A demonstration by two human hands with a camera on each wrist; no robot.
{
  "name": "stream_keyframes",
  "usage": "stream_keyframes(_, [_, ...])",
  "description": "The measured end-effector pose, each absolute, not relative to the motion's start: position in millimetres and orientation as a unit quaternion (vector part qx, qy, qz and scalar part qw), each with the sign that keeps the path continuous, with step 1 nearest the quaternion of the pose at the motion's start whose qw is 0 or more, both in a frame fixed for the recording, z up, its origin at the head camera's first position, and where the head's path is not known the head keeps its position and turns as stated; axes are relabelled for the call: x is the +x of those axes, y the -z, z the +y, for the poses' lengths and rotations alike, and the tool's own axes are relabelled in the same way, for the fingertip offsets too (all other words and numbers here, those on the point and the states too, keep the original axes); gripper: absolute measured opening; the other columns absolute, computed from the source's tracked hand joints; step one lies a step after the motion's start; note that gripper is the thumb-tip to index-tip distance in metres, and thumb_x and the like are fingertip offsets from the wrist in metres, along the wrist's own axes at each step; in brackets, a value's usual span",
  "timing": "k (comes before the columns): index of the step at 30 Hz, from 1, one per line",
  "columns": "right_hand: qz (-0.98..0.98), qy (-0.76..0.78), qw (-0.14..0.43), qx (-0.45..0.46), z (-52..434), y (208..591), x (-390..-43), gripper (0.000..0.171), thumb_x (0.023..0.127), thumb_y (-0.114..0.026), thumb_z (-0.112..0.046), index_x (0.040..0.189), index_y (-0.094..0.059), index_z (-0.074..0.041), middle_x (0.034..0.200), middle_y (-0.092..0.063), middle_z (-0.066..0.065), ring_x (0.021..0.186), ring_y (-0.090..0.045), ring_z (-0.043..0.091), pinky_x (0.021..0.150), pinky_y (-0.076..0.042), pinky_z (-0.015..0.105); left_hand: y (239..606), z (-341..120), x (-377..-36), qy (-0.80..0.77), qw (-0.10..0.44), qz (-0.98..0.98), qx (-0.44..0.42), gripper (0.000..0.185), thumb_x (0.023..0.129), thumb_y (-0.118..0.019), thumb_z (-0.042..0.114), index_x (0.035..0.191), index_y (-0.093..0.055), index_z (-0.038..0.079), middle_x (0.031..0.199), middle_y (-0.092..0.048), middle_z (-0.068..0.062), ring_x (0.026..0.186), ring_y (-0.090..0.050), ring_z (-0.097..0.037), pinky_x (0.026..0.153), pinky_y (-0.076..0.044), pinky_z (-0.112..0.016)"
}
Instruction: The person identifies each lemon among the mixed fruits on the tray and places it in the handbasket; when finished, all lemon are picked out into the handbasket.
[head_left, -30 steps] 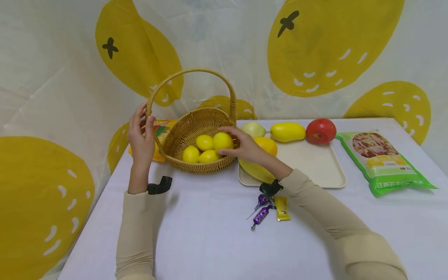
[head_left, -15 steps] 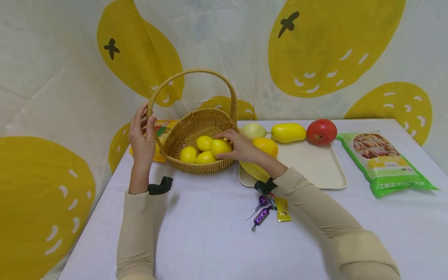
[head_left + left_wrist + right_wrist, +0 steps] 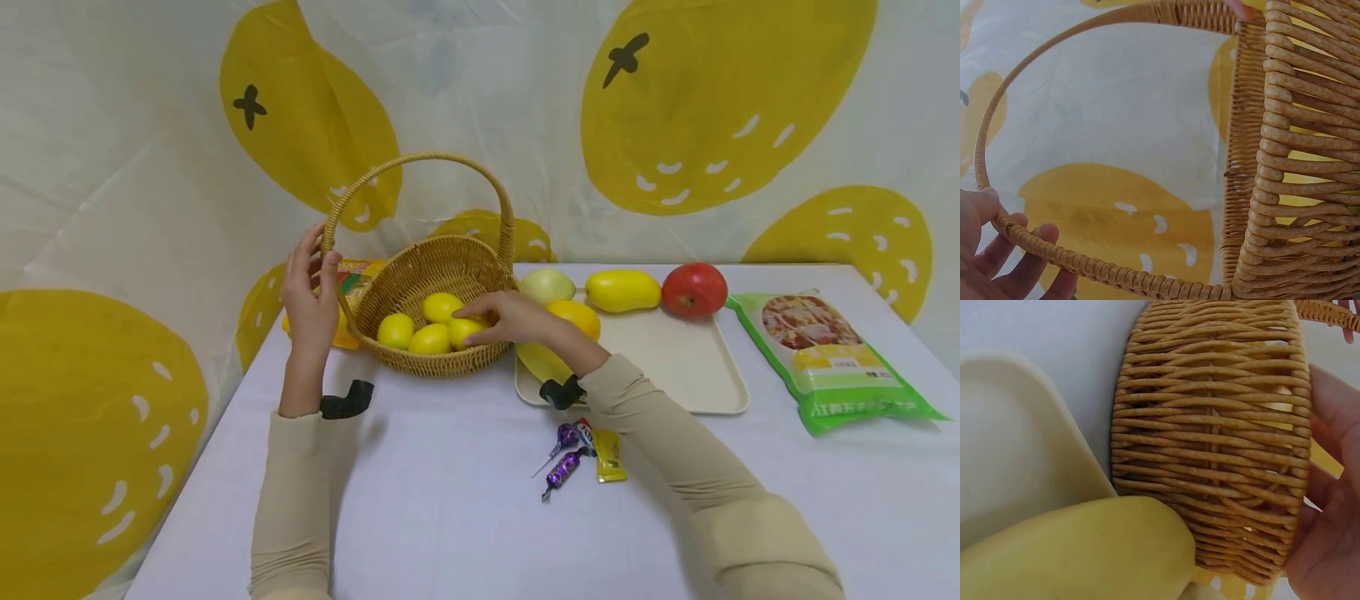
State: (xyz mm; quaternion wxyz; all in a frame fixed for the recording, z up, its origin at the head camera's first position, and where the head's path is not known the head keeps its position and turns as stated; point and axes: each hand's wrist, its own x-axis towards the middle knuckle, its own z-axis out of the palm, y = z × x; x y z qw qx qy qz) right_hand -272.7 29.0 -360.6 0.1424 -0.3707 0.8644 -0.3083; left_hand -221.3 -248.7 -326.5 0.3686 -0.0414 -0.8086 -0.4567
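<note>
A wicker basket (image 3: 420, 365) with a tall arched handle (image 3: 435, 156) stands at the back of the table. My left hand (image 3: 311, 296) holds the handle's left side, thumb on one side and fingers round the other, as the left wrist view also shows. Several yellow lemons lie inside. My right hand (image 3: 517, 321) reaches over the right rim and pinches the rightmost lemon (image 3: 461, 335) between thumb and fingers, low among the others. In the right wrist view the basket wall (image 3: 1210, 437) partly hides that hand's fingers.
Right of the basket, a cream tray (image 3: 697, 379) bears a mango, an orange fruit and other fruit, with a red one (image 3: 694, 290) at its back edge. A green food bag (image 3: 832, 358) lies farther right. Wrapped candies (image 3: 564, 471) lie in front; an orange packet (image 3: 351, 333) sits behind the basket.
My right hand has lowered the lemon into the basket and moved slightly left, nudging the front lemons leftward. My left hand keeps its hold on the handle.
</note>
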Motion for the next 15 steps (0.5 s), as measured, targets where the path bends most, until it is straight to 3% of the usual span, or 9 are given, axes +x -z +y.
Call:
stream_keyframes(3, [0.87,0.292,0.146,-0.37,28,361,-272,0.043,0.09,-0.071,-0.034,0.13,-0.065,-0.018,0.112,-0.066,0.002,0.087,-0.051,0.018,0.075,-0.04,0.031,327,-248,-221,0.455,0.366,-0.811,-0.043,0.042,0.101,-0.053,0.026,0.14,-0.052,0.012,0.126,-0.057,-0.015,0.108,-0.06,-0.024,0.096,-0.049,-0.037])
stream_keyframes(6, [0.876,0.286,0.144,-0.36,29,362,-271,0.043,0.09,-0.07,-0.035,0.13,-0.066,-0.019,0.107,-0.065,0.001,0.082,-0.048,0.017,0.07,-0.037,0.029,328,-246,-223,0.457,0.363,-0.811,-0.048,0.041,0.101,-0.054,0.024,0.141,-0.052,0.012,0.127,-0.058,-0.015,0.109,-0.059,-0.024,0.095,-0.048,-0.035])
stream_keyframes(15, [0.862,0.358,0.119,-0.339,34,369,-263,0.038,0.092,-0.07,-0.027,0.126,-0.066,-0.01,0.121,-0.066,0.006,0.093,-0.057,0.021,0.083,-0.049,0.034,329,-248,-224,0.463,0.363,-0.807,-0.049,0.041,0.101,-0.053,0.023,0.141,-0.052,0.012,0.127,-0.057,-0.015,0.109,-0.059,-0.022,0.094,-0.048,-0.029])
